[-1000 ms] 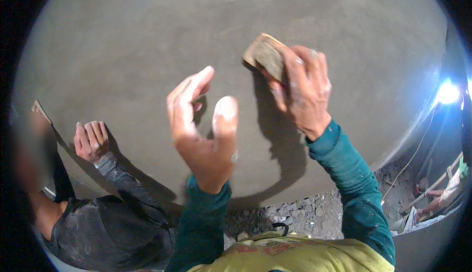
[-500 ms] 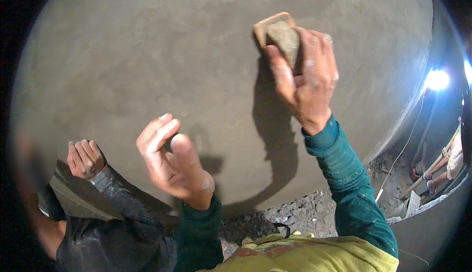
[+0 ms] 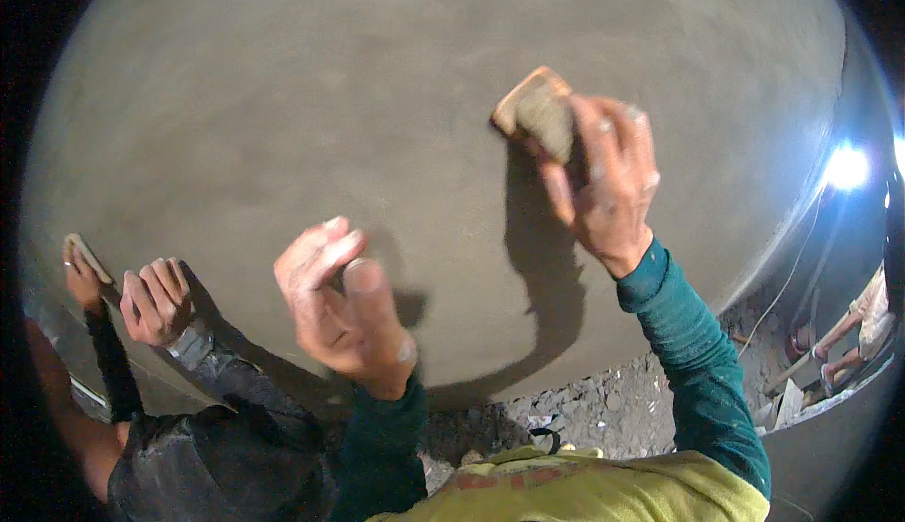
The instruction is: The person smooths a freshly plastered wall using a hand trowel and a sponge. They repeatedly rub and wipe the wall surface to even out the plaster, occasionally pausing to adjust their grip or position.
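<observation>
My right hand is closed round the mortar-covered back of a small plastering float, a block with an orange-brown rim. The float lies against a broad surface of damp grey plaster, and its shadow and my arm's fall below it. Lower and to the left, my left hand hovers in front of the plaster, palm partly turned up. Its fingers are loosely curled with the thumb apart, and I see nothing in it. Darker damp patches spread across the upper plaster.
At the lower left a co-worker in a dark top has one fist by the plaster and another hand holding a flat float. Rubble lies along the base. A bright lamp and a cable are on the right, near another person's legs.
My right hand and the float have moved down and slightly right over the plaster. My left hand has shifted slightly right. The co-worker's far hand with a float has come into clear view.
</observation>
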Available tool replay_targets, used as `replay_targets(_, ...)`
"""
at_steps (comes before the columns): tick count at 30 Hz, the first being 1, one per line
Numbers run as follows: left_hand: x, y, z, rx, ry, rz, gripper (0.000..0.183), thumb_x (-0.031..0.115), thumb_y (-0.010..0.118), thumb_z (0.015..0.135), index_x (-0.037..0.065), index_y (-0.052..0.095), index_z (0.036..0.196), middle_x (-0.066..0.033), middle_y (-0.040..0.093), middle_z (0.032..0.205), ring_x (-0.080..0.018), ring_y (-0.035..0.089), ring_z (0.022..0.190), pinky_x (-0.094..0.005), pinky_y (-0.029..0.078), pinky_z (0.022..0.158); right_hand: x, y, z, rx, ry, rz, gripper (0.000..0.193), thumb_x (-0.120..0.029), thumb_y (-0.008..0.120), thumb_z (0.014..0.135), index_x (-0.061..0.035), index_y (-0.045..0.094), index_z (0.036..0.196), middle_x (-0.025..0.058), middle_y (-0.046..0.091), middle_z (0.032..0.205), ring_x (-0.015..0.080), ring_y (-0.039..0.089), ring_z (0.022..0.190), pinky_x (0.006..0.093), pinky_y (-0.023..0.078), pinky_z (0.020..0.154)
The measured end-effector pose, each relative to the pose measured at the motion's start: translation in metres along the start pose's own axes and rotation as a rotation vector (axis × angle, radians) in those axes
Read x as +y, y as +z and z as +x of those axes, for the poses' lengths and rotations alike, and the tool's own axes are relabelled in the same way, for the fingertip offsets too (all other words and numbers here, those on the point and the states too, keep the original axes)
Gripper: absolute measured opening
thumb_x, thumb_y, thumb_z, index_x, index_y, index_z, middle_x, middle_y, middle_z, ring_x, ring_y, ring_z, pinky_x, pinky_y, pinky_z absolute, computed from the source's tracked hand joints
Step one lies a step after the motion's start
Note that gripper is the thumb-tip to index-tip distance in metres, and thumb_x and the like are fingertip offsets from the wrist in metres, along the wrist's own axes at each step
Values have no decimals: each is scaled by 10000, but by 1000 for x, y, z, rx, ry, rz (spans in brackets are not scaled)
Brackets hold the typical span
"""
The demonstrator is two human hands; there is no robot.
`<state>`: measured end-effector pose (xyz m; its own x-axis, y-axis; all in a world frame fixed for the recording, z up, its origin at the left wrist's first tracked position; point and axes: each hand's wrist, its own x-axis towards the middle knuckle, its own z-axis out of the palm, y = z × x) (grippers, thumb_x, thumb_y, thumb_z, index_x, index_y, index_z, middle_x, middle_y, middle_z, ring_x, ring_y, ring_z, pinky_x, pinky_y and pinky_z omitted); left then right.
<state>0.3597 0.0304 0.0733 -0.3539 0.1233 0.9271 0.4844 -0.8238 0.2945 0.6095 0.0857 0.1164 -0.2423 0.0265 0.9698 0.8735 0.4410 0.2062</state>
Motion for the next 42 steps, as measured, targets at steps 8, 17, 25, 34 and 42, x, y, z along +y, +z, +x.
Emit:
replay_targets(8, -14, 13, -6, 2, 104, 20, 219, 181, 696, 1003, -24, 693, 1078, -193, 688, 1146, -295, 645, 1124, -395, 522, 962, -23, 24, 22, -46, -78, 94, 561, -234, 824, 816, -65, 676, 1330, 173, 669, 1163, 364, 675, 997, 424, 609, 795)
replay_targets(17, -42, 33, -20, -40, 8, -14, 204, 149, 656, 1013, -35, 707, 1086, -181, 663, 1148, -275, 632, 1132, -402, 517, 979, -30, 73, 39, -10, -42, 126, 555, -255, 824, 783, -82, 678, 1289, 141, 667, 1107, 356, 660, 1013, 453, 608, 800)
replay_targets(25, -61, 30, -29, 77, -318, -50, 202, 123, 572, 1018, -36, 693, 1048, -173, 654, 1161, -269, 617, 1136, -396, 502, 998, 20, 99, 85, 284, 198, 4, 428, -286, 818, 826, -98, 704, 1194, 129, 671, 1021, 343, 669, 959, 432, 592, 768)
replay_targets(34, -55, 34, -18, 22, -329, 72, 235, 119, 510, 1086, -35, 688, 1093, -154, 660, 1175, -249, 621, 1120, -402, 511, 1001, 136, 44, 62, 372, 323, -70, 454, -359, 753, 888, -72, 677, 1232, 194, 660, 1104, 369, 644, 1011, 505, 589, 798)
replay_targets(42, -17, 65, -20, -141, -157, 86, 275, 179, 512, 1099, -33, 686, 1123, -167, 635, 1246, -272, 615, 1171, -434, 494, 1044, 192, -14, -13, 369, 243, -129, 451, -367, 766, 913, -42, 693, 1217, 215, 679, 1146, 358, 671, 1035, 493, 576, 825)
